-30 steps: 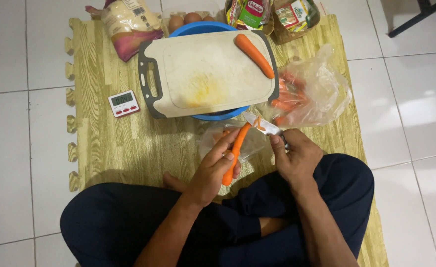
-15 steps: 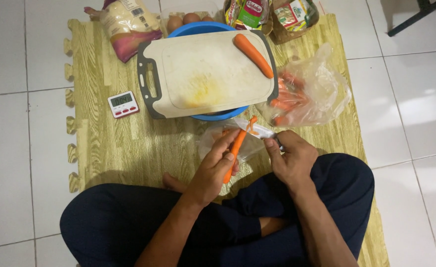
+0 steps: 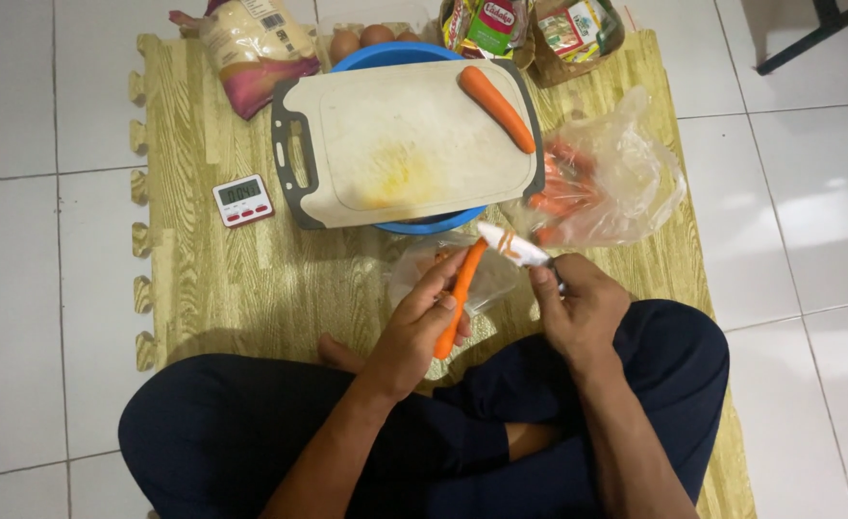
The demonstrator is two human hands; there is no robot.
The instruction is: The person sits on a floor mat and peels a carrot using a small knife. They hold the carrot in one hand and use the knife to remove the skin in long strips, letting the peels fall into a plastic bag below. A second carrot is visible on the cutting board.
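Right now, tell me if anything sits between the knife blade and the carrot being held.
Nothing visible does. The left hand holds the carrot bare, and the knife in the right hand meets its top end. The clear bag lies underneath, not between.

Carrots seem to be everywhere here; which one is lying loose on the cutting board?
The whole carrot at the cutting board's far right corner. Another is held in the left hand, and the rest sit inside the clear plastic bag.
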